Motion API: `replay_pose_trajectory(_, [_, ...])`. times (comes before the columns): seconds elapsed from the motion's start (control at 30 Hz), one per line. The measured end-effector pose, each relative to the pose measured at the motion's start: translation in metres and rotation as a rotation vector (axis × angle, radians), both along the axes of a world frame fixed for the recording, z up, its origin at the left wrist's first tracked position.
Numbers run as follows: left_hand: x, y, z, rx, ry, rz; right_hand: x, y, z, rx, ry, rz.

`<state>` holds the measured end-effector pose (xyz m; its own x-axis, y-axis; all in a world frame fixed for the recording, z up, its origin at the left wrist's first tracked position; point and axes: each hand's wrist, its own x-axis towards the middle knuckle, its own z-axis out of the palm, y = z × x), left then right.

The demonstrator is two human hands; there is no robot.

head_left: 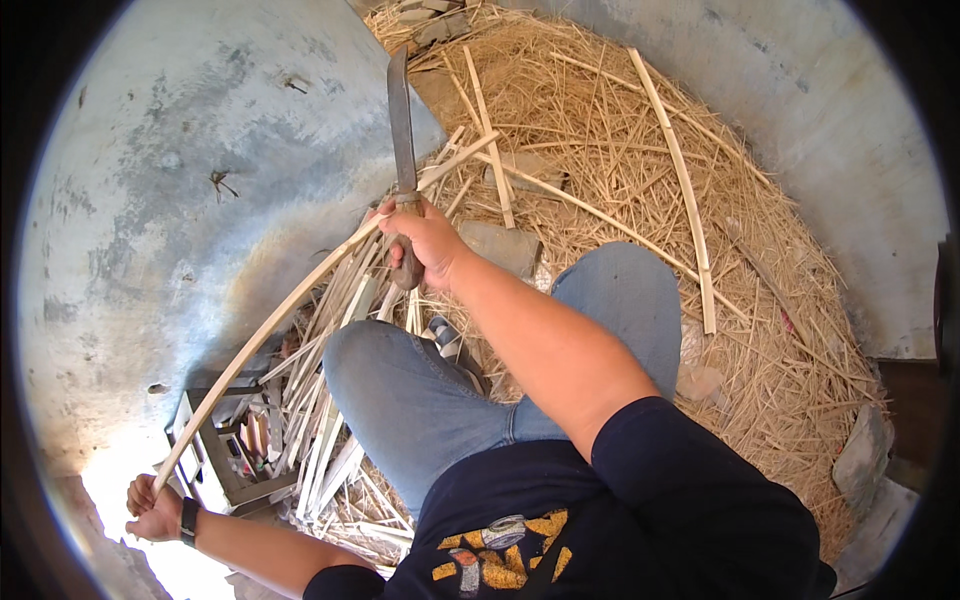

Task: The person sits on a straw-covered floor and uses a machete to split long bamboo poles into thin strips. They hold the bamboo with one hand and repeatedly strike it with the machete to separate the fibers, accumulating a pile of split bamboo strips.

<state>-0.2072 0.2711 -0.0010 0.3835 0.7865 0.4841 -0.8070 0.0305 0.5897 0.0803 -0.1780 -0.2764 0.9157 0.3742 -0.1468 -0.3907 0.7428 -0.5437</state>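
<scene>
Straw, pale strips and seemingly a flat stone litter the floor.

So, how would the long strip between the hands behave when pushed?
The long strip is probably springy: it spans from left hand to right hand without visibly sagging, yet looks slender. It's likely light, being so thin.

Your brown-handled knife, dark blade pointing away from you, crosses your long pale strip, which slants near-left to far-right.
</scene>
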Motion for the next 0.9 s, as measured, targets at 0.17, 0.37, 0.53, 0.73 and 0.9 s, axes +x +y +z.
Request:
replay_pose_trajectory(0.17, [0.027,0.04,-0.057,0.019,-0.036,-0.281,0.023,-0.035,0.037,-0.163,-0.086,-0.012])
replay_pose_trajectory(0.37, [0.139,0.078,-0.197,-0.272,0.867,0.124,0.038,-0.062,0.068,-0.36,-0.139,-0.173])
replay_pose_trajectory(0.53, [0.218,-0.013,-0.274,0.437,1.364,0.88,0.04,-0.064,0.051,-0.458,-0.08,-0.348])
replay_pose_trajectory(0.73, [0.264,-0.199,-0.215,1.58,0.867,0.114,0.045,-0.064,0.048,-0.488,-0.08,-0.367])
replay_pose_trajectory(0.9, [0.28,-0.248,-0.184,1.917,0.754,0.3,0.043,-0.061,0.058,-0.442,-0.115,-0.283])
